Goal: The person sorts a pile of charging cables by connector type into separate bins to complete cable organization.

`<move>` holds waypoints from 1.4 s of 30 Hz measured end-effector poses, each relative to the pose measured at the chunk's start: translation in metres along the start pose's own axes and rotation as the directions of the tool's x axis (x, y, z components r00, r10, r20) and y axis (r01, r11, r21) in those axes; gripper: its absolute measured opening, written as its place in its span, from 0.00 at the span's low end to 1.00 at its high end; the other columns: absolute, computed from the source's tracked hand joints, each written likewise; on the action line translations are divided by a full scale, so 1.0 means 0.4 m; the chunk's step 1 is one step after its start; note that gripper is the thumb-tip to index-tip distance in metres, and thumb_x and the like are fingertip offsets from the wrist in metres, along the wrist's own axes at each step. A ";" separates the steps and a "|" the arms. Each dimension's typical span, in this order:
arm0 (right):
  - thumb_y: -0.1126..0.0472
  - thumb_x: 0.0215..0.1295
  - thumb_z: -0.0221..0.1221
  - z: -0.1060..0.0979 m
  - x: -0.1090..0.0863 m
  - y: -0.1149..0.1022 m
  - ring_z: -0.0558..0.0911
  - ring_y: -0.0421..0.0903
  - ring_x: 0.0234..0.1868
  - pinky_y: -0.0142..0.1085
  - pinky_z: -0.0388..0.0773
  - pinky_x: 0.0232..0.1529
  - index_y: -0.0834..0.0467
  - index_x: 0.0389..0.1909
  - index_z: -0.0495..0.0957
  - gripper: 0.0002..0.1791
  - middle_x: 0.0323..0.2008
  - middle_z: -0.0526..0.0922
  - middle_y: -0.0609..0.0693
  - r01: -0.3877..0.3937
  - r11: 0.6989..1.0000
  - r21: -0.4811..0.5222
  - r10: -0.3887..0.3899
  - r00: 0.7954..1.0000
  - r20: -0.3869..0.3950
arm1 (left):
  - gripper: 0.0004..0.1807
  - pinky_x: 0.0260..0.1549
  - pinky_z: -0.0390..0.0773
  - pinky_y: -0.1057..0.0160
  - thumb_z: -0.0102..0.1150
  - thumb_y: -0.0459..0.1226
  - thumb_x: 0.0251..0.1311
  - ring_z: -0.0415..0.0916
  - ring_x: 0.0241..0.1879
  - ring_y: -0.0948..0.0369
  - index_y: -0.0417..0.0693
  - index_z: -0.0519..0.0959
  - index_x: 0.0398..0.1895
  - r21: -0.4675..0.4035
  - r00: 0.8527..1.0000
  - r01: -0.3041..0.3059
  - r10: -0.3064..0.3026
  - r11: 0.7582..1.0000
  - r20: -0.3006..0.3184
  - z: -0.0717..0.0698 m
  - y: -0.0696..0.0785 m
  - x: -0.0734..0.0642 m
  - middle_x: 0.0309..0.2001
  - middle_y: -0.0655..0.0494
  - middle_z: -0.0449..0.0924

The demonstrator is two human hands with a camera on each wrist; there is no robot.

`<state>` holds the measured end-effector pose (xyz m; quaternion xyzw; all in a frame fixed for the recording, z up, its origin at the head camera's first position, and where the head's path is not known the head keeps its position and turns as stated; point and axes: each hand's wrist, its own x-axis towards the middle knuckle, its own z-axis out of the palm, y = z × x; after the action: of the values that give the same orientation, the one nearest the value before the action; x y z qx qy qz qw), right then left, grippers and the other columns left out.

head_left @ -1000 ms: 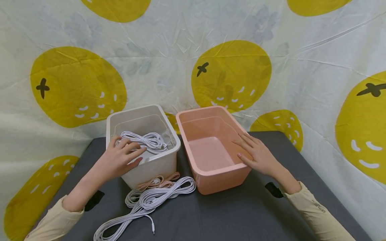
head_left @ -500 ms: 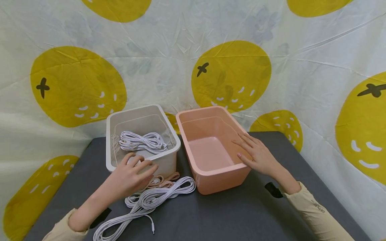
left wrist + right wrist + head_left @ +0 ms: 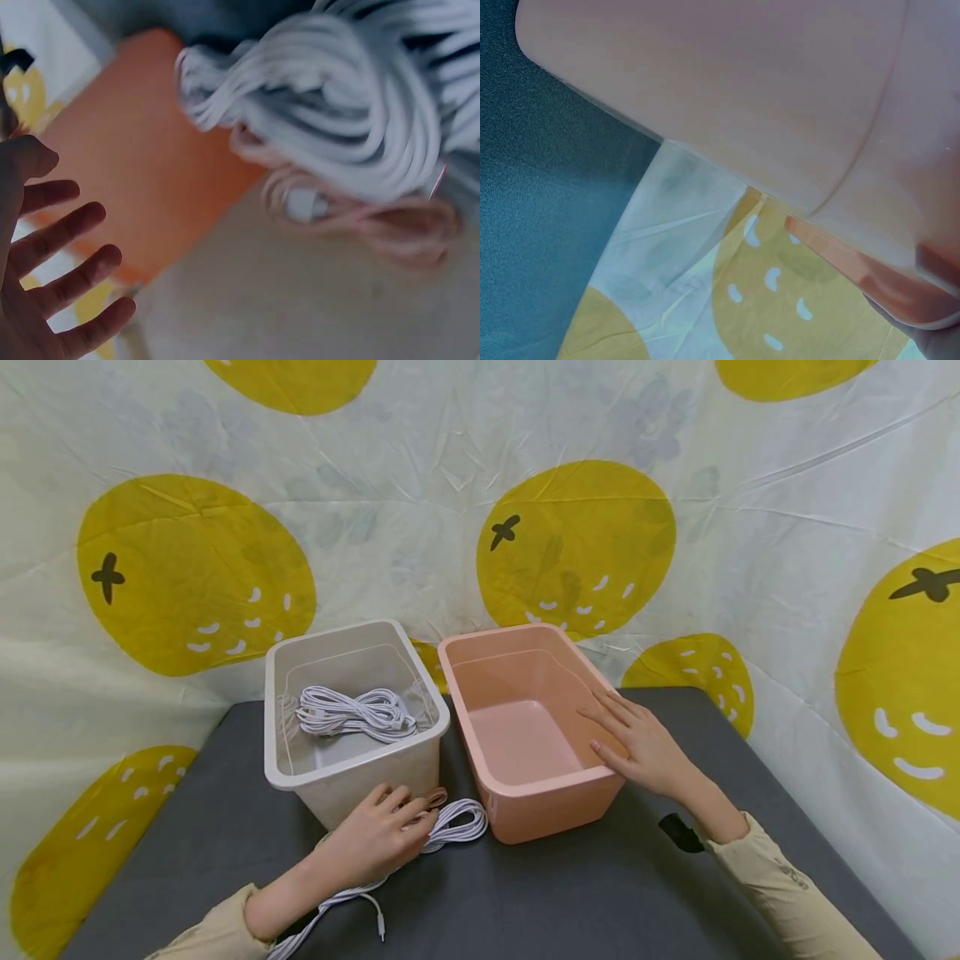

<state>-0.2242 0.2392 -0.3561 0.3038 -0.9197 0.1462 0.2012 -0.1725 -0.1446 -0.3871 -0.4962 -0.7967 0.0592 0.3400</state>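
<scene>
My left hand (image 3: pixel 378 837) hovers over a coiled white cable (image 3: pixel 459 828) in front of the white bin, covering much of it in the head view. The left wrist view shows this hand with its fingers spread and nothing in them; the white coil (image 3: pixel 330 105) lies against a thinner pink cable (image 3: pixel 409 234) with a white plug. Two bundled white cables (image 3: pixel 356 714) rest inside the white bin (image 3: pixel 367 777). On the right rim of the pink bin (image 3: pixel 555 814), my right hand (image 3: pixel 651 747) rests with its fingers extended over the edge.
Both bins stand side by side on a dark grey table cover (image 3: pixel 555 902). Behind them hangs a white curtain (image 3: pixel 405 543) printed with big yellow fruit. A loose cable end with a connector (image 3: pixel 381 928) lies toward the front.
My left hand has moved from above the white bin, down and to the right, over the cables in front of it. The right hand has stayed at the pink rim.
</scene>
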 end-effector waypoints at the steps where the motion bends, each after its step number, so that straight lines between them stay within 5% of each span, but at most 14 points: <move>1: 0.53 0.58 0.54 0.000 0.000 -0.001 0.58 0.60 0.65 0.57 0.55 0.58 0.47 0.61 0.64 0.27 0.65 0.60 0.59 -0.001 1.000 -0.001 0.001 1.000 0.001 | 0.15 0.33 0.68 0.58 0.38 0.44 0.62 0.70 0.34 0.57 0.53 0.76 0.38 -0.006 1.000 0.000 0.000 1.000 0.004 0.009 0.005 -0.002 0.35 0.57 0.78; 13: 0.53 0.59 0.53 0.003 -0.001 0.002 0.59 0.60 0.64 0.57 0.56 0.57 0.48 0.61 0.65 0.27 0.65 0.60 0.59 0.006 1.000 -0.017 -0.006 1.000 -0.006 | 0.18 0.30 0.68 0.58 0.63 0.46 0.41 0.69 0.32 0.57 0.53 0.76 0.38 0.004 0.999 0.026 -0.026 1.000 0.044 0.094 0.025 -0.024 0.33 0.58 0.75; 25: 0.53 0.58 0.54 0.000 -0.001 -0.001 0.58 0.61 0.64 0.57 0.55 0.57 0.46 0.62 0.63 0.28 0.65 0.60 0.59 -0.004 1.000 -0.010 0.004 1.000 -0.001 | 0.20 0.31 0.68 0.58 0.62 0.50 0.42 0.69 0.34 0.57 0.53 0.75 0.40 0.016 0.993 0.041 -0.043 0.999 0.114 0.146 0.026 -0.046 0.33 0.58 0.74; 42: 0.52 0.59 0.53 0.004 -0.001 0.003 0.58 0.60 0.65 0.57 0.56 0.57 0.51 0.60 0.66 0.26 0.65 0.60 0.58 0.003 1.000 -0.016 -0.004 1.000 -0.015 | 0.19 0.29 0.68 0.59 0.62 0.51 0.42 0.69 0.35 0.57 0.54 0.75 0.36 0.042 0.988 0.019 -0.026 0.999 0.155 0.168 0.019 -0.041 0.38 0.56 0.74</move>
<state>-0.2250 0.2397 -0.3578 0.3027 -0.9188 0.1408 0.2105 -0.2026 -0.1380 -0.4496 -0.4741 -0.8250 0.1100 0.2874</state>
